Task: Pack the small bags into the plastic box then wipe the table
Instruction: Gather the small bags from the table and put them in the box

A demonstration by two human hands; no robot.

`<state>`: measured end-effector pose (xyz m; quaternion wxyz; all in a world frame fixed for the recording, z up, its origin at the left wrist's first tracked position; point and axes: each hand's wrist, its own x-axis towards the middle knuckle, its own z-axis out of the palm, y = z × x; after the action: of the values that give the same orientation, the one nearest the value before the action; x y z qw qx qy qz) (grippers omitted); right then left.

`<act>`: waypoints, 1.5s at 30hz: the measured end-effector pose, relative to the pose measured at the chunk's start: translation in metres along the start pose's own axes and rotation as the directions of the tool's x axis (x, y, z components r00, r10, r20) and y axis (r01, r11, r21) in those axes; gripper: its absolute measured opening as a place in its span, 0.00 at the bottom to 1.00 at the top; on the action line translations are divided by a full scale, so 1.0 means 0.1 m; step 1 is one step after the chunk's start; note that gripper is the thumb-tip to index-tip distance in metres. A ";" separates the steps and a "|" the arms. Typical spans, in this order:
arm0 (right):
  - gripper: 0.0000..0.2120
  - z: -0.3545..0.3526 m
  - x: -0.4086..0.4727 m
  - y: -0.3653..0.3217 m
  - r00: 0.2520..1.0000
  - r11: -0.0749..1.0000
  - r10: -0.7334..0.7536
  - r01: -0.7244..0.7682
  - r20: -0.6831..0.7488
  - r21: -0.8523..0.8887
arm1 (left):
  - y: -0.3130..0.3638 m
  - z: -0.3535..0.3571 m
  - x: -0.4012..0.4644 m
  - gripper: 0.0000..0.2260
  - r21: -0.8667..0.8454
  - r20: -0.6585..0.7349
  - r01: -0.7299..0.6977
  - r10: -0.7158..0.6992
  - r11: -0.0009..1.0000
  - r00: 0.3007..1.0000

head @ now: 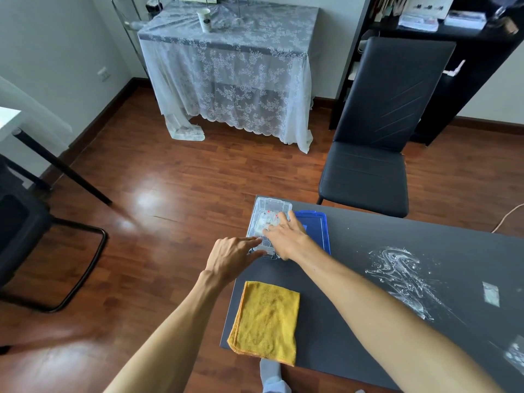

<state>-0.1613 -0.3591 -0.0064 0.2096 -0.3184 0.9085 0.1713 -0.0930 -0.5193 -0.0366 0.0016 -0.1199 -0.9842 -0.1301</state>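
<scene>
The right hand hides much of the clear plastic box at the table's far left corner; fingers spread flat on small bags inside, gripping nothing. The left hand, open, touches the box's near wall.

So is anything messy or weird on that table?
Yes. A white smeared spill lies on the dark table, right of the yellow cloth. Two small bags still lie near it, outside the clear box.
</scene>
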 end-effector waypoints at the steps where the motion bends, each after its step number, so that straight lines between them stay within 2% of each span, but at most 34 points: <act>1: 0.26 -0.01 0.01 -0.01 1.000 1.000 0.001 0.000 0.005 -0.009 | 0.01 0.01 0.00 0.18 -0.002 -0.008 0.005 -0.005 1.000 1.000; 4: 0.26 0.03 -0.05 0.02 0.998 0.998 0.002 0.001 -0.065 0.056 | 0.03 0.02 -0.01 0.17 -0.046 -0.031 -0.008 0.007 0.999 0.999; 10: 0.18 0.39 -0.31 0.09 0.934 0.897 0.143 0.018 -0.328 0.441 | 0.10 0.09 -0.09 0.17 -0.153 -0.065 -0.008 -0.002 0.988 0.998; 14: 0.22 0.64 -0.47 0.10 0.908 0.808 0.197 0.063 -0.369 0.586 | 0.20 0.12 -0.16 0.16 -0.154 -0.096 0.019 -0.034 0.988 0.995; 18: 0.25 0.77 -0.57 0.12 0.915 0.848 0.146 0.079 -0.375 0.524 | 0.29 0.11 -0.18 0.16 -0.161 -0.075 0.059 -0.072 0.985 0.995; 24: 0.21 0.77 -0.64 0.16 0.920 0.862 0.129 0.081 -0.371 0.500 | 0.35 0.01 -0.18 0.15 -0.182 -0.001 0.102 -0.104 0.978 0.995; 34: 0.17 0.72 -0.74 0.09 0.884 0.806 0.265 0.015 -0.384 0.592 | 0.46 -0.05 -0.15 0.09 -0.235 0.036 0.203 -0.201 0.951 0.979; 40: 0.15 0.75 -0.73 -0.02 0.851 0.761 0.343 -0.003 -0.399 0.649 | 0.41 -0.01 -0.12 0.09 -0.223 0.038 0.193 -0.189 0.956 0.981; 45: 0.13 0.73 -0.70 -0.06 0.830 0.781 0.355 -0.010 -0.431 0.625 | 0.41 -0.04 -0.15 0.08 -0.219 0.030 0.195 -0.193 0.956 0.981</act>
<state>-0.0876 -0.2957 -0.0350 0.0235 -0.1764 0.9639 -0.1979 -0.0685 -0.4859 -0.0229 -0.0284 -0.0228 -0.9707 -0.2377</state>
